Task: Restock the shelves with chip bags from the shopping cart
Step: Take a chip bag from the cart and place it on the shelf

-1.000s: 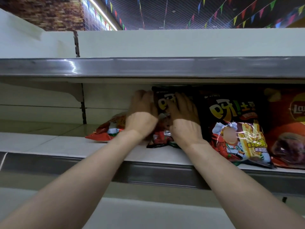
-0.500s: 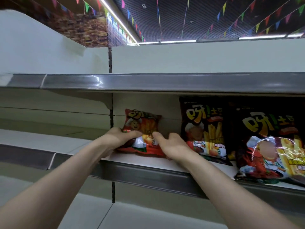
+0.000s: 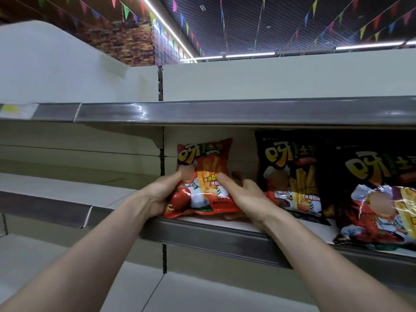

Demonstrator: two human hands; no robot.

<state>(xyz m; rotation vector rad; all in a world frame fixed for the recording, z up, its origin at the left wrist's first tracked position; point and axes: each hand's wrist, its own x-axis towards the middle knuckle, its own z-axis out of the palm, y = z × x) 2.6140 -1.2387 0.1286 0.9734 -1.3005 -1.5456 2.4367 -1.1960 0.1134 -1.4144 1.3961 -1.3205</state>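
Red chip bag (image 3: 203, 163) straighter than before, at shelf (image 3: 245, 224) lip; left grip (image 3: 157, 197), right grip (image 3: 246, 197) both clamp it; shelf open leftward.

1 red chip bag (image 3: 203, 176), 2 black chip bags (image 3: 290, 174) (image 3: 373, 199), 2 hands (image 3: 157, 197) (image 3: 246, 199).

The left forearm (image 3: 90, 255) comes in from 7 o'clock, bare along all its visible length; the right forearm (image 3: 326, 262) comes in from 5 o'clock, equally bare; both are slim and smooth, tapering to bare wrists; the left hand (image 3: 157, 197) and right hand (image 3: 245, 199) are bare too, with slender fingers; faint tendon ridges mark the left wrist.
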